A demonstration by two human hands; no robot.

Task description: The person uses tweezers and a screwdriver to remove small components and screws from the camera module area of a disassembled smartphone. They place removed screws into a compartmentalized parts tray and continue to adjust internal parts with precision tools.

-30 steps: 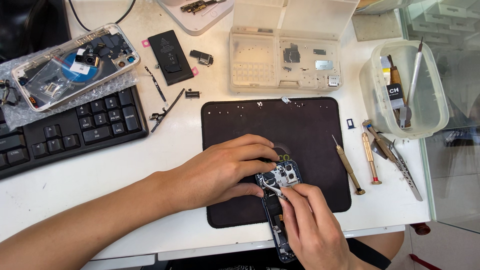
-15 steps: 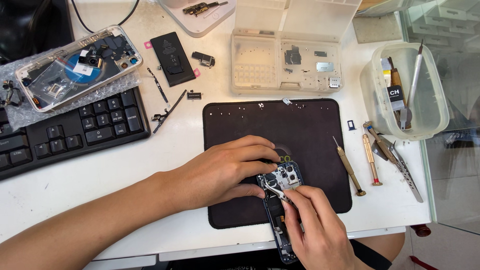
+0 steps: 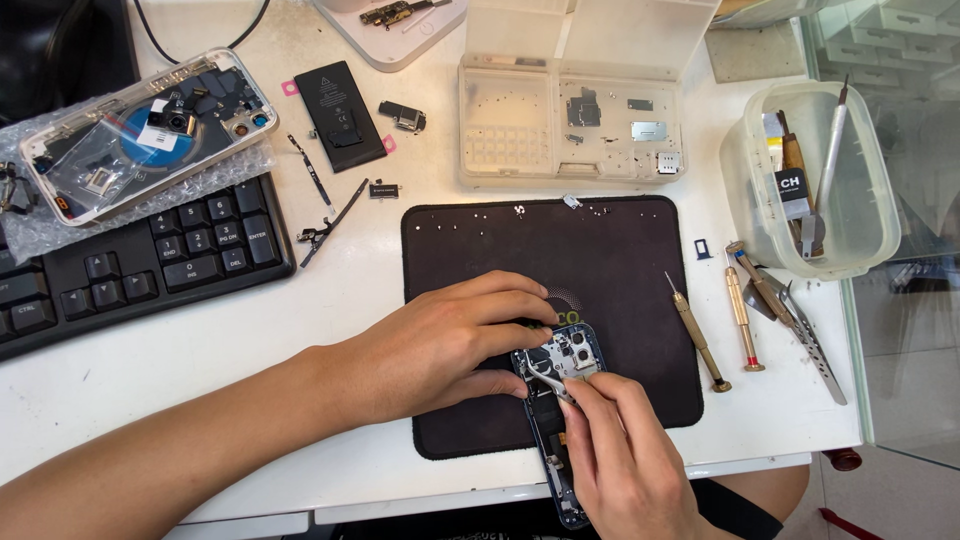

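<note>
Two hands meet over an opened phone (image 3: 556, 400) lying on the black mat (image 3: 620, 250) at the near edge of the worktop (image 3: 250, 340). Right hand (image 3: 625, 460) pinches fine tweezers (image 3: 548, 380), tips inside the chassis; left hand (image 3: 445, 345) clamps the phone's far end. Light, rigid, fragile: best gripped by its side edges. Farther off lie screwdrivers (image 3: 715, 325), a parts tray (image 3: 570, 125) and a keyboard (image 3: 130, 270).

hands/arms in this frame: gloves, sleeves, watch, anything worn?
Nothing worn that shows. The left hand and right hand are bare: no gloves, rings or watch visible. The left forearm is bare to the frame edge, no sleeve in view. Nails short, unpainted.
</note>
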